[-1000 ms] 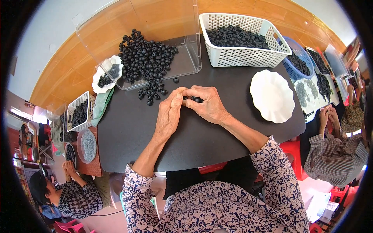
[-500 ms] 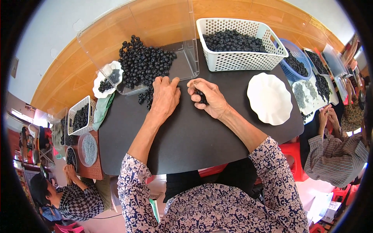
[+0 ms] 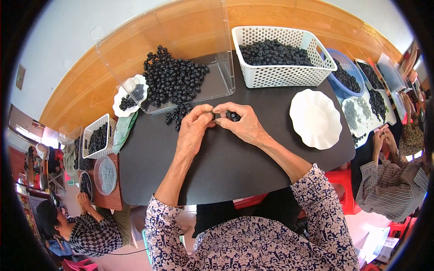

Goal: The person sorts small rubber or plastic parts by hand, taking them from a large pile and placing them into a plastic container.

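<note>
My left hand (image 3: 192,131) and my right hand (image 3: 247,126) meet fingertip to fingertip above the dark table. Small round black parts (image 3: 233,116) with a hole in the middle are tucked in the curled fingers of my right hand. My left thumb and fingers are pinched together; whatever sits between the fingertips is too small and covered to name. Just beyond my left hand, a heap of the same black parts (image 3: 174,79) spreads out of a clear plastic bin (image 3: 222,83) lying open toward me, with a few loose ones on the table.
A white perforated basket (image 3: 282,77) full of black parts stands at the back. To the right lie a white scalloped plate (image 3: 315,119) and a blue basket (image 3: 339,88). Left are another scalloped dish (image 3: 118,108) and a green bag (image 3: 122,135). Co-workers sit on both sides.
My left hand has moved from the edge of the heap toward my right hand, and their fingertips now meet. The black parts stay in my right hand. The view has shifted slightly.
</note>
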`<state>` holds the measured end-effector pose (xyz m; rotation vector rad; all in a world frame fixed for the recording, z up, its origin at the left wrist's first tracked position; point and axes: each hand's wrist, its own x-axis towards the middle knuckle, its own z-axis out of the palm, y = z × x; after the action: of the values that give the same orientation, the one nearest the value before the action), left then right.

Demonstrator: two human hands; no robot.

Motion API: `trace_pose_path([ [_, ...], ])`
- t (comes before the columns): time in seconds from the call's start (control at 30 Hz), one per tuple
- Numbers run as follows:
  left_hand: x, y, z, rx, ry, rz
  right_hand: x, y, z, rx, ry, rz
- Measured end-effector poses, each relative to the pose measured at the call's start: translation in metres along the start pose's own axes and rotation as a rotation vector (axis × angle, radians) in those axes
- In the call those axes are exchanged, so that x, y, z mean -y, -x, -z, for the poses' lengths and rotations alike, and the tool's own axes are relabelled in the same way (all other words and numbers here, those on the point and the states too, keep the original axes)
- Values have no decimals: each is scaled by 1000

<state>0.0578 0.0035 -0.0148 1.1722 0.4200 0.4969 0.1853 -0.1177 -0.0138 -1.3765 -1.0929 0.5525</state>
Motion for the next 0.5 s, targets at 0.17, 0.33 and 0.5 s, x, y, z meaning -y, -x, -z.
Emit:
trace_pose_path([
  [0.17,1,6,-2,43,57,38,-4,0,-1,-10,76,100],
  [0.33,10,6,0,38,101,8,-3,0,-2,5,64,49],
  [0.5,15,9,-5,-16,-81,-146,-5,1,-1,4,60,2],
])
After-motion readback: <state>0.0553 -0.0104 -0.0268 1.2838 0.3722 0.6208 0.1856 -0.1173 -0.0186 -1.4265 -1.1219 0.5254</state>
